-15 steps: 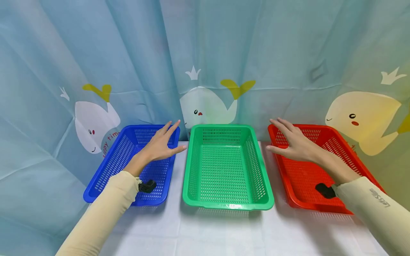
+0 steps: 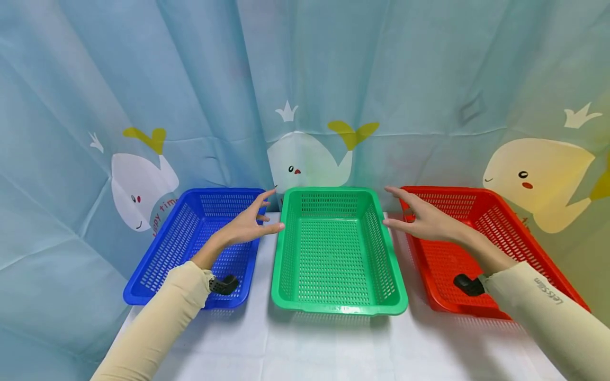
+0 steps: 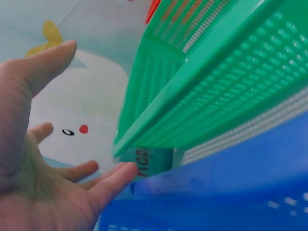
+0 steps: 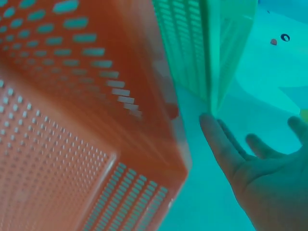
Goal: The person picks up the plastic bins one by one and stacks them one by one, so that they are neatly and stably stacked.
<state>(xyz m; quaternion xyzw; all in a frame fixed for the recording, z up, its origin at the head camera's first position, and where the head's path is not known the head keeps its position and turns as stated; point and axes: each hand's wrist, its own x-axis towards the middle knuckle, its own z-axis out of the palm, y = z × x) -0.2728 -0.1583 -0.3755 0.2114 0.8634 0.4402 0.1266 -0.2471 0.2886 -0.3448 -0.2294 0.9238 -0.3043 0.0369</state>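
A green basket of perforated plastic stands in the middle of the table, its inside bare. My left hand hovers over the right part of the blue basket, thumb pointing at the green basket's left rim. In the left wrist view the left fingers are spread and hold nothing. My right hand is above the left rim of the red basket, its fingertips close to the green basket's right side. The right wrist view shows the right fingers extended with nothing in them.
A white cloth covers the table under the three baskets. Behind them hangs a light blue curtain printed with whales. A black wrist camera sits at the left cuff, another black camera at the right.
Both hands have moved inward, the left one to the right and the right one to the left, closer to the green basket. The baskets have stayed in place.
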